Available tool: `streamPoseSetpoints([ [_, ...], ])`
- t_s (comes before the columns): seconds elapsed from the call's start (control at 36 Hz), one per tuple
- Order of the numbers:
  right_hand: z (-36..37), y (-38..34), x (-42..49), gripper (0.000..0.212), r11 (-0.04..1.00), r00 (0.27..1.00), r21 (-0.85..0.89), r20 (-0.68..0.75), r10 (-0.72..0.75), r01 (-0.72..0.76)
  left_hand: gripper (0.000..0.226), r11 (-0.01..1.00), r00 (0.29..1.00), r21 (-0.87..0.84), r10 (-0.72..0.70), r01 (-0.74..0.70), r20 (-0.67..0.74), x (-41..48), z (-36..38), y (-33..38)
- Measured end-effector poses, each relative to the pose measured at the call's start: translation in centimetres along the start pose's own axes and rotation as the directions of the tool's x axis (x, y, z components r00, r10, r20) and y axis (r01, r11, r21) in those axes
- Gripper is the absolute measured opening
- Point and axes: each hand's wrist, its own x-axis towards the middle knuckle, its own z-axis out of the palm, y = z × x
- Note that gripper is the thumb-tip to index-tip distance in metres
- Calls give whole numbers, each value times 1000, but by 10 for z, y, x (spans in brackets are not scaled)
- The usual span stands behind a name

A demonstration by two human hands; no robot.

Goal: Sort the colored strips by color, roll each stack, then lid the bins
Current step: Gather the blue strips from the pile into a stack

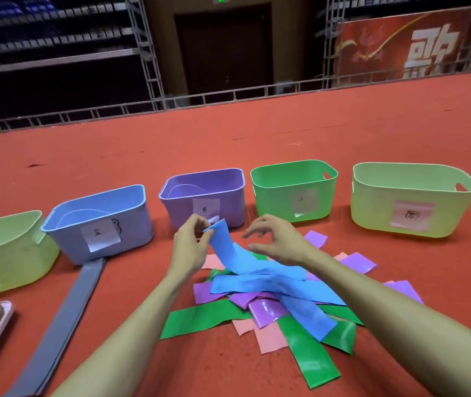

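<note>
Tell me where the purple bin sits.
Head view, mid-row: the purple bin stands between the blue bin and the green bin, behind the left hand.

Plain blue strips [257,282], glossy green strips [200,319], purple strips [265,308], pale pink strips [271,339], blue bin [131,224] with white label [99,236] bearing dark handwriting, purple bin [228,202], green bin [274,202], pale yellow-green bins [371,207], grey band [65,316], red carpet [257,133].

Bright, even overhead light fills the red carpet [257,133], glare streaks the glossy green strips [300,339], the dim background blurs, edges bow.
</note>
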Motion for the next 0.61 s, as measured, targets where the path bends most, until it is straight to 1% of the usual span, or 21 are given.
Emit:
streamPoseSetpoints([
  [0.06, -6, -14, 4, 23, 999, 998, 6, -44, -54, 54, 18, 997, 998, -58, 58, -58, -2, 0, -1, 22],
  [0.14, -18, -29, 6, 18, 995, 994, 60, -75, -76, 81, 28, 983, 994, -158, 103, -97, 29, -3, -3, 55],
  [0.25, -36, -40, 3, 10, 993, 986, 63, -141, -92, 101, 25, 955, 982, -236, 189, -179, 22, -9, -8, 91],
  [0.31, -44, -46, -1, 12, 990, 980, 79, -174, -98, 114, 25, 943, 978, -269, 209, -197, 13, -11, -12, 102],
  [0.39, -57, -53, -4, 22, 980, 969, 133, -215, -118, 149, 29, 925, 980, -329, 200, -189, -1, -13, -14, 112],
  [0.47, -73, -64, -5, 21, 972, 954, 157, -269, -129, 176, 38, 896, 983, -424, 174, -135, 53, -20, -14, 124],
  [0.53, -83, -71, -5, 24, 970, 938, 157, -323, -127, 185, 43, 893, 975, -425, 205, -151, 84, -26, -11, 130],
  [0.61, -98, -81, -5, 28, 968, 912, 133, -383, -147, 212, 50, 905, 954, -361, 279, -224, 109, -32, -5, 135],
])
